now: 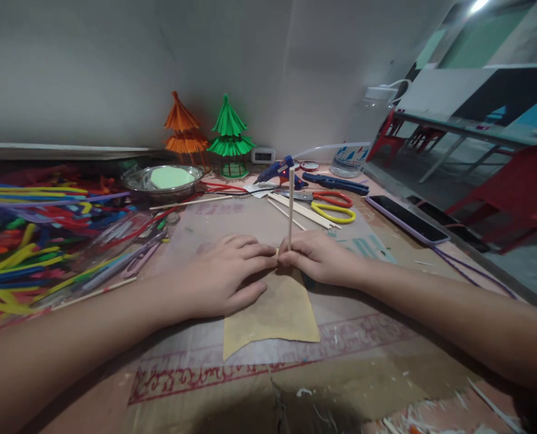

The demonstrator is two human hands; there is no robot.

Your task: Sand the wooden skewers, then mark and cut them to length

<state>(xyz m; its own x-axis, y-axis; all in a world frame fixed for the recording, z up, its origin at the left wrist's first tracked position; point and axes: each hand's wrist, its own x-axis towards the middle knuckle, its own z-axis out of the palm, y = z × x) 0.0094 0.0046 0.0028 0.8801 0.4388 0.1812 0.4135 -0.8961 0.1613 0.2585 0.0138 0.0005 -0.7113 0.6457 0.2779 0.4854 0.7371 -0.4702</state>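
Note:
A yellowish sheet of paper [272, 313] lies on the work mat, its near edge cut in a curve. My left hand [236, 274] rests flat across the paper's left part, fingers stretched out toward the right hand. Closed near the paper's far edge, my right hand [316, 256] grips a thin wooden stick [291, 205] that stands upright. The stick's lower end is hidden by the fingers. The two hands nearly touch at the fingertips.
Colourful pipe cleaners [19, 241] are heaped at left. Behind the hands are a metal bowl [160, 190], orange [182, 129] and green [230, 126] tree models, a glue gun [275, 172], scissors [334, 211] and a water bottle [350, 158]. A phone [406, 220] lies right.

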